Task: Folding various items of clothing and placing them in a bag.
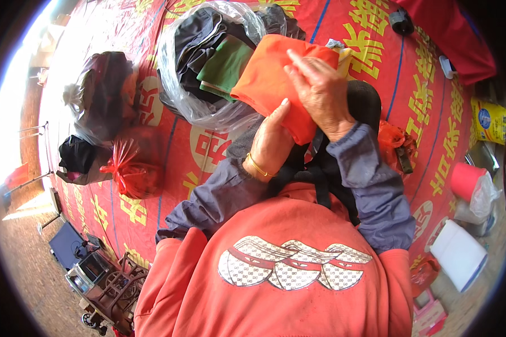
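A folded orange cloth (270,67) is held up above my lap. My left hand (272,141) grips its lower edge, thumb on top and the other fingers hidden underneath. Flat across the upper face of the cloth lies my right hand (320,86), its fingers stretched out and apart. Just beyond, to the left, stands an open clear plastic bag (168,67) with dark folded fabric (194,42) and a green folded cloth (225,65) inside. The orange cloth overlaps the bag's right side in the view.
Left of the open bag are a filled plastic bag (101,97), a black bundle (78,153) and a knotted red plastic bag (137,175). A treadle sewing-machine stand (120,282) is at lower left. On the right lie a red bag (392,141) and a white container (459,255).
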Available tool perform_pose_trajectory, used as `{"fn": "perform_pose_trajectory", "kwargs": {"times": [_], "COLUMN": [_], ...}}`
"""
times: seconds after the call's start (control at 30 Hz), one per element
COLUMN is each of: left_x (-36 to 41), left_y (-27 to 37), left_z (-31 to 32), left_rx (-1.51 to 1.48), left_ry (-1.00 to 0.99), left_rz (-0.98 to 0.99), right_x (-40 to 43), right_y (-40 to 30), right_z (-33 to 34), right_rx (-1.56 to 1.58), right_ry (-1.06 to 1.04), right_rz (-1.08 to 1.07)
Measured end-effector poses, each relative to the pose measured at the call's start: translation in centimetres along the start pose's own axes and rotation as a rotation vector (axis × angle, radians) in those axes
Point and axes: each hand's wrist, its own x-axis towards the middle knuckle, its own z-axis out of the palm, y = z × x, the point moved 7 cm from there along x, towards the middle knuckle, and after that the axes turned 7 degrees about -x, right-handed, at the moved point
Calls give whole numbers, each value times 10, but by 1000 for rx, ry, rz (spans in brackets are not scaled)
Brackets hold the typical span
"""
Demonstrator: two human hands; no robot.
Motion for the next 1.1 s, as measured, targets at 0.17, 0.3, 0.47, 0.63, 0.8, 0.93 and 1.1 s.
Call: {"fn": "perform_pose_trajectory", "kwargs": {"times": [0.17,0.3,0.47,0.63,0.8,0.93,1.1], "left_x": [-10,-17,-31,-47,-60,-56,-31], "left_y": [-1,1,8,26,43,69,100], "left_z": [-3,-3,-15,-14,0,28,47], "left_rx": [5,144,319,484,677,955,1328], "left_ry": [32,101,218,256,131,63,55], "left_rz": [-50,-39,-39,-53,-141,173,730], "right_x": [-12,-14,-22,-34,-48,-56,-58], "right_y": [1,-2,0,-9,-21,-25,-29], "right_z": [12,13,15,17,18,18,15], "right_rx": [-3,-37,-57,-117,-127,-111,-105], "right_ry": [55,54,7,-36,-92,-81,-78], "right_rz": [-38,-103,-89,-121,-154,-205,-210]}}
